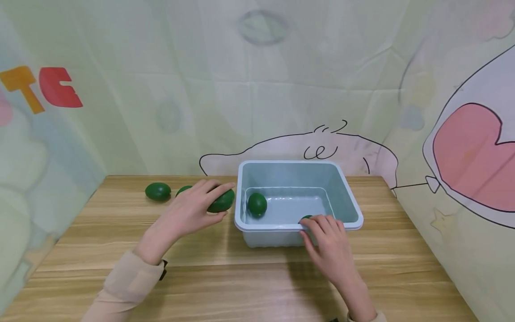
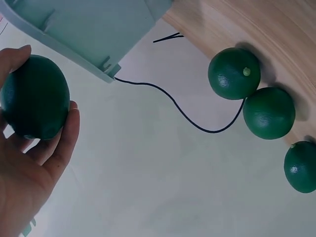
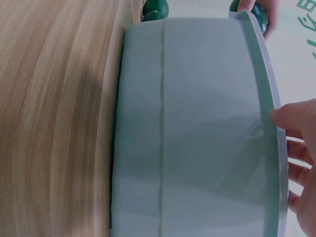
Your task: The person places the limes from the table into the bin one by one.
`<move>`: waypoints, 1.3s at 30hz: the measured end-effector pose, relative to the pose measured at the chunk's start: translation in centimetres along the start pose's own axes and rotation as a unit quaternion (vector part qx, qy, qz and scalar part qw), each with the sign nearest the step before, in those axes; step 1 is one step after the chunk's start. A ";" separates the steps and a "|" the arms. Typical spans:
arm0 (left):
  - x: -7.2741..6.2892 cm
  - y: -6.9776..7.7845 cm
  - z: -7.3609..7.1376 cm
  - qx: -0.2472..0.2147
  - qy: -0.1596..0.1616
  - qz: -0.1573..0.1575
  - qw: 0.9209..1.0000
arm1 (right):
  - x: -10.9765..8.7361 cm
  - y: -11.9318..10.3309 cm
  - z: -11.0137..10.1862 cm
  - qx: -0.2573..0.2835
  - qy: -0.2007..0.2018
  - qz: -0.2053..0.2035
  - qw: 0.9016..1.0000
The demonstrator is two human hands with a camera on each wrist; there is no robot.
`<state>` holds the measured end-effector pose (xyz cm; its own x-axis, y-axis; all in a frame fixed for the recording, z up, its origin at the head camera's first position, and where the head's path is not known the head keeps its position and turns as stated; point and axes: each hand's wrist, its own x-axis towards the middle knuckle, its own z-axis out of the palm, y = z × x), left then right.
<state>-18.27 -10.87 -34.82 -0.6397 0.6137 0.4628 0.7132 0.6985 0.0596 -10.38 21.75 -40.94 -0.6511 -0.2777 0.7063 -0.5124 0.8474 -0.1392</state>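
Note:
My left hand (image 1: 197,203) grips a dark green lime-like fruit (image 2: 37,96), thumb on one side and fingers round the other. In the head view it hovers just left of a pale blue plastic basin (image 1: 289,164). My right hand (image 1: 331,246) holds the basin's front rim, thumb outside and fingers over the edge. Beside those fingertips a sliver of a green fruit (image 1: 307,217) shows inside the basin, mostly hidden. Another green fruit (image 1: 257,205) lies on the basin floor at the left.
Left of the basin, several green fruits sit on the wooden table (image 1: 241,286): one in plain sight (image 1: 158,191), another (image 1: 184,189) partly behind my left hand. A printed cloth backdrop (image 1: 181,112) rises along the table's back edge and both sides.

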 end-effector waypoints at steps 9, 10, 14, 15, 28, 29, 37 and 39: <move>0.8 0.8 -0.3 -0.010 0.029 0.023 0.999 | 0.0 -0.1 -0.1 -0.002 -0.007 0.005 1.000; 0.8 0.8 -0.3 -0.011 0.030 0.025 0.999 | 0.0 -0.1 -0.1 -0.001 -0.006 0.005 1.000; 1.2 1.0 -0.3 -0.014 0.031 0.030 0.999 | 0.0 -0.1 0.0 0.000 -0.002 0.002 1.000; 1.3 1.0 -0.3 -0.013 0.031 0.032 0.999 | 0.0 0.0 0.0 0.000 0.000 0.001 1.000; 2.7 1.4 -0.8 0.003 0.034 0.059 0.998 | 0.0 0.0 0.0 -0.001 -0.001 -0.001 1.000; 2.8 1.5 -0.9 0.004 0.034 0.061 0.998 | 0.0 0.0 0.0 0.000 -0.002 0.000 1.000; 3.7 1.9 -1.1 0.007 0.035 0.072 0.997 | 0.1 -0.1 -0.1 0.000 -0.006 0.002 1.000; 4.0 2.1 -1.1 0.006 0.035 0.077 0.996 | 0.0 -0.1 -0.1 0.000 -0.007 0.003 1.000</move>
<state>-19.07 -7.34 -31.90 -0.5015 0.6866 0.5264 0.7973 0.6030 -0.0269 -10.31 21.74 -40.81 -0.6621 -0.2794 0.6953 -0.5086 0.8490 -0.1432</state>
